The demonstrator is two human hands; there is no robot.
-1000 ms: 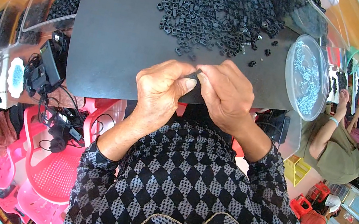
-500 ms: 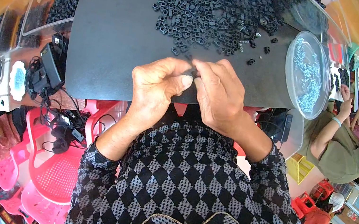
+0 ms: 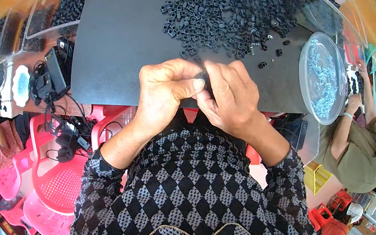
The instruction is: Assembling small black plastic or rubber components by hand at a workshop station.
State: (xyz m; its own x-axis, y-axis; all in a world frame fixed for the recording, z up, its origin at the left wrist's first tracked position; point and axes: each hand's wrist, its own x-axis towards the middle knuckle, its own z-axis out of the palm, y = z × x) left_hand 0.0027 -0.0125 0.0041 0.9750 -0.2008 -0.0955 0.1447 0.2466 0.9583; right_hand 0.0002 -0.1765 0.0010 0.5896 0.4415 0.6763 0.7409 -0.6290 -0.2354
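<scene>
My left hand (image 3: 166, 86) pinches a small black plastic part (image 3: 203, 75) between thumb and forefinger, just over the near edge of the dark tabletop (image 3: 113, 54). Closed against the same part, my right hand (image 3: 232, 95) has its fingertips on the far side of it. Most of the part is hidden by my fingers. Beyond my hands spreads a large heap of small black plastic parts (image 3: 216, 16). To the right stands a round clear tub (image 3: 302, 69) with many tiny bluish-silver pieces (image 3: 322, 81) inside.
Clear bins of black parts (image 3: 69, 3) stand at the left, beside a black power adapter (image 3: 58, 69) and tangled cables. Pink chairs (image 3: 55, 185) are below left. Co-workers sit on both sides, one in an olive top (image 3: 357, 157). A yellow crate (image 3: 316, 178) is on the floor.
My right thumb and fingers have shifted slightly around the part, while the left hand keeps nearly the same place. At the right, the co-worker's arms have moved.
</scene>
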